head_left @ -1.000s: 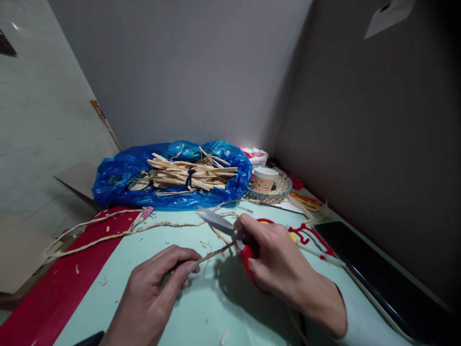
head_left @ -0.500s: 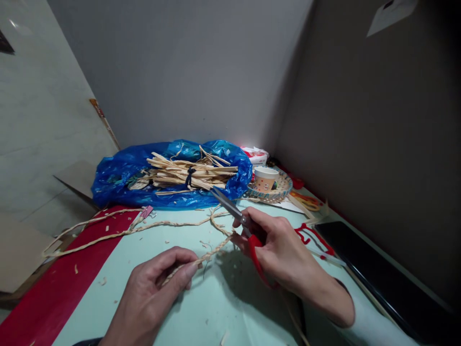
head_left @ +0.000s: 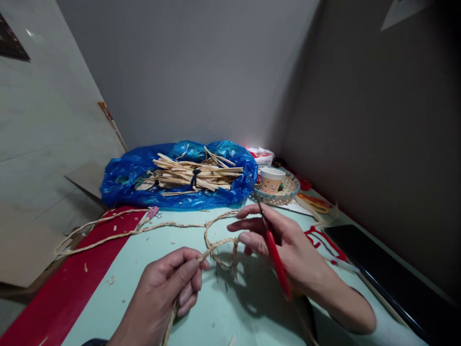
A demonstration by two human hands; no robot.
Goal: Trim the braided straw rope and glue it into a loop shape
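Note:
Pinched between the thumb and fingers of my left hand (head_left: 169, 283) is a braided straw cord (head_left: 219, 243). Part of the cord hangs below that hand, while the rest curls in a loop near my right fingertips and runs left across the table. My right hand (head_left: 281, 238) carries red-handled scissors (head_left: 275, 259), which lie along the hand with their blades pointing up and away. Its thumb and fingers are spread, close to the curled end of the cord; whether they touch it I cannot tell.
Behind the hands, a tied bundle of straw strips (head_left: 201, 174) rests on a blue plastic bag (head_left: 122, 178). A paper cup (head_left: 272, 180) stands in a woven tray (head_left: 290, 190). A pink clip (head_left: 152, 212) grips the cord at left. A black flat object (head_left: 382, 269) lies at right.
The scissors have swung from pointing left over the cord to standing more upright against my right hand. My right fingers have spread, and the cord's end has curled down between the hands.

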